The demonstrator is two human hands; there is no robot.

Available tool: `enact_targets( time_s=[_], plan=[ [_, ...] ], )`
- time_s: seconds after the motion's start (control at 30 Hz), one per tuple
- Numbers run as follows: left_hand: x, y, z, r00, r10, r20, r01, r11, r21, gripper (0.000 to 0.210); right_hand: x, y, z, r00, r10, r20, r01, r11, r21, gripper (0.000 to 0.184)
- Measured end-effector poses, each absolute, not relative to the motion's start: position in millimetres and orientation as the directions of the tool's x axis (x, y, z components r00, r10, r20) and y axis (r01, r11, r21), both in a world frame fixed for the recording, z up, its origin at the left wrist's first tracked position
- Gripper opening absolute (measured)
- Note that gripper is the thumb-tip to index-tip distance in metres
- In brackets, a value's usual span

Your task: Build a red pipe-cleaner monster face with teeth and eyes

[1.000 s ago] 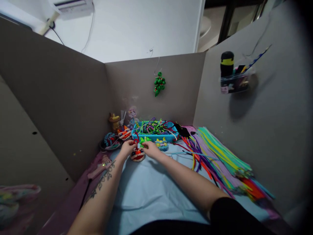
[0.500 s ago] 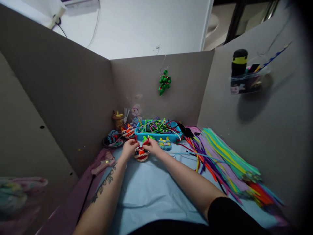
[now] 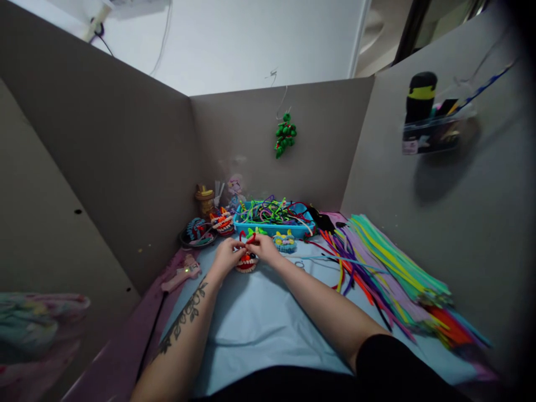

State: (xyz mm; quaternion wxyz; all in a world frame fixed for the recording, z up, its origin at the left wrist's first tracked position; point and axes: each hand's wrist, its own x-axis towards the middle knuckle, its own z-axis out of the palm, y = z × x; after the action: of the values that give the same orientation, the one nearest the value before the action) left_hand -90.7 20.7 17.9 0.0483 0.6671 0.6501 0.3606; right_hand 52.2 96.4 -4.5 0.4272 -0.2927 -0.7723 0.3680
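A red pipe-cleaner figure with a row of white teeth and an orange nose (image 3: 247,264) rests on the blue sheet (image 3: 268,312). Both hands are at its top. My left hand (image 3: 228,254) is closed in a pinch at the figure's upper left, and its fingertips partly cover the figure. From the other side my right hand (image 3: 263,249) pinches a red pipe cleaner (image 3: 251,239) that sticks up from the top. Just behind are a green pipe-cleaner piece (image 3: 256,231) and a blue and yellow figure (image 3: 285,242).
A blue basket (image 3: 274,229) of tangled pipe cleaners stands behind. Bundles of colored pipe cleaners (image 3: 389,268) lie at right. A pink glue gun (image 3: 182,276), a dark dish (image 3: 196,241) and an orange figure (image 3: 221,221) are at left. Grey panels (image 3: 276,167) enclose the table.
My hands have come closer together over the top of the red figure. The left hand now covers more of its left side. The view has shifted slightly.
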Motion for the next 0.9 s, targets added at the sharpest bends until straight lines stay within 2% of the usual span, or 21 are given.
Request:
enact_targets(
  time_s=[0.1,0.2,0.3,0.37,0.47,0.57,0.73,0.9],
  plan=[
    [-83,19,22,-0.101,0.904,0.416,0.874,-0.12,0.472,0.016,52,92,-3,-0.468,0.798,0.379,0.117,0.481,-0.869,0.005],
    [-79,19,23,-0.109,0.908,0.405,0.875,-0.106,0.472,0.016,53,89,1,-0.457,0.793,0.402,0.052,0.475,-0.879,0.004],
    [-77,20,21,-0.136,0.913,0.385,0.829,-0.108,0.548,0.017,56,85,6,-0.445,0.788,0.425,-0.032,0.46,-0.887,0.007],
    [-78,20,19,-0.162,0.924,0.345,0.763,-0.105,0.638,0.019,59,83,8,-0.439,0.781,0.444,-0.043,0.476,-0.879,0.009],
    [-80,20,17,-0.173,0.953,0.248,0.578,-0.106,0.809,0.023,65,79,9,-0.395,0.741,0.544,0.019,0.598,-0.801,0.007],
    [-83,21,14,-0.187,0.965,0.182,0.37,-0.102,0.924,0.025,72,74,7,-0.357,0.645,0.675,0.11,0.747,-0.655,0.004],
    [-86,21,14,-0.218,0.97,0.109,0.203,-0.064,0.977,0.023,77,65,4,-0.406,0.531,0.744,0.194,0.846,-0.497,0.012],
    [-83,18,19,-0.215,0.972,0.094,0.209,-0.049,0.977,0.021,78,63,3,-0.433,0.488,0.758,0.21,0.872,-0.441,0.018]
  ],
)
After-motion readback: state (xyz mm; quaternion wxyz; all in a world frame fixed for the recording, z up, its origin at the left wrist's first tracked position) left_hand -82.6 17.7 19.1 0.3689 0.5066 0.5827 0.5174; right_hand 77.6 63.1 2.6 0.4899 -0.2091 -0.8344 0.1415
